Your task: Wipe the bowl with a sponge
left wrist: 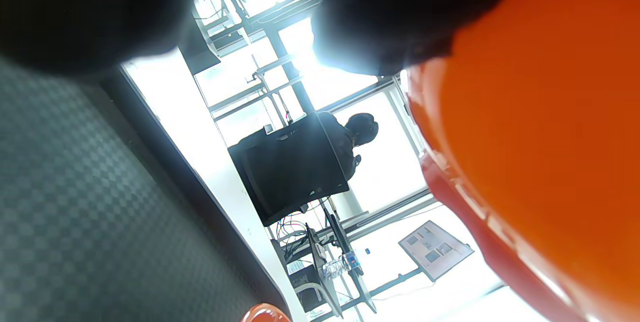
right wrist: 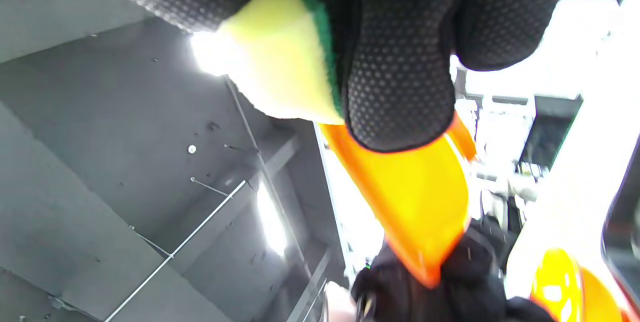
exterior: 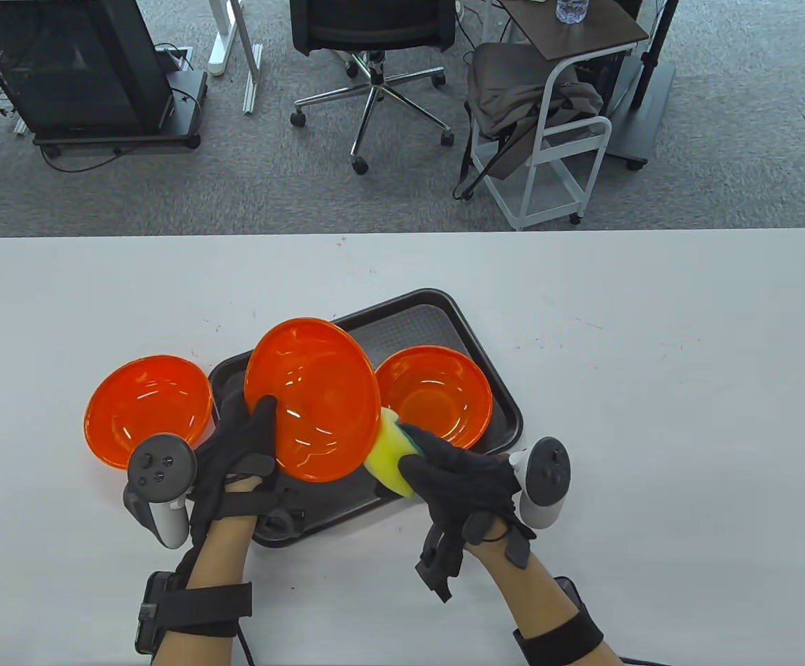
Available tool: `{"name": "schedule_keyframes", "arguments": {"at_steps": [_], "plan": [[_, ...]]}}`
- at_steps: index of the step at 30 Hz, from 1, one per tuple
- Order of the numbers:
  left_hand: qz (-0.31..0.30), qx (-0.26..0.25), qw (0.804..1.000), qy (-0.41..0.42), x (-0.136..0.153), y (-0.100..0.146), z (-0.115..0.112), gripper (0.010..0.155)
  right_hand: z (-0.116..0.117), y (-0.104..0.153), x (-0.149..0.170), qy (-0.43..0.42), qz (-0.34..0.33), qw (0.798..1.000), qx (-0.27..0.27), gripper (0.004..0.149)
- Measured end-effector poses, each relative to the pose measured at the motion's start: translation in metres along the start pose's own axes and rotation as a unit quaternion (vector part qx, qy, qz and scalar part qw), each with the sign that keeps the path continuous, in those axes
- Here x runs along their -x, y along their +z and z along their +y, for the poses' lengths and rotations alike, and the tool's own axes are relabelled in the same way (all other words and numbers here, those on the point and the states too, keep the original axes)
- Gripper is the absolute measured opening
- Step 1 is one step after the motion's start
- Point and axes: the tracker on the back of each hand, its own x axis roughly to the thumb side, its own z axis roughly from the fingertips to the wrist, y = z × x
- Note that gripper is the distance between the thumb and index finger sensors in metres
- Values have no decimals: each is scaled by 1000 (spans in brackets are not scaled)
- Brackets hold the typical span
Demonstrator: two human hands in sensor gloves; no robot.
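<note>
1. The left hand [exterior: 236,444] holds an orange bowl [exterior: 312,399] lifted and tilted above the near-left part of a dark tray [exterior: 444,312], its hollow facing the camera in the table view.
2. That left grip is closed on the bowl's rim: the thumb [exterior: 263,413] lies on the inside face and the remaining fingers are hidden behind the bowl.
3. In the left wrist view the bowl's orange outer wall [left wrist: 545,127] fills the right side, with dark, blurred fingers [left wrist: 400,17] above it and the tray's chequered floor [left wrist: 90,212] at lower left.
4. The right hand [exterior: 461,475] grips a yellow sponge with a green scouring layer [exterior: 392,454], its grip wrapped around the sponge.
5. The sponge touches the held bowl at its lower right edge; the right wrist view shows the sponge [right wrist: 280,67] pinched between dotted glove fingers [right wrist: 400,72], right against the bowl's rim [right wrist: 410,202].
6. A second orange bowl [exterior: 437,395] sits upright in the tray, just right of the held one.
7. A third orange bowl [exterior: 145,409] rests on the white desk [exterior: 652,416], just left of the tray.
8. A grey tracker [exterior: 159,485] sits on the back of the left hand, another tracker [exterior: 544,479] on the right.
</note>
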Motion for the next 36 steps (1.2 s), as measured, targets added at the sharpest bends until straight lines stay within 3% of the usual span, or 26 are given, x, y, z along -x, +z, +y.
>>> {"name": "schedule_keyframes", "arguments": {"at_steps": [5, 13, 21, 25, 36], "plan": [[-5, 70, 997, 32, -3, 1, -11, 54, -15, 3, -4, 10, -18, 998, 54, 48], [-23, 144, 989, 30, -11, 2, -23, 53, -20, 4, -2, 34, -23, 996, 75, 45], [-66, 213, 975, 25, -23, 8, -44, 54, -20, 5, 8, -9, 5, 998, 63, 47], [-91, 249, 963, 33, -26, 12, -58, 61, -18, 3, 10, -30, 20, 999, 31, 48], [-107, 256, 960, 40, -32, 18, -65, 64, -13, 2, 19, -36, 63, 997, -26, 49]]}}
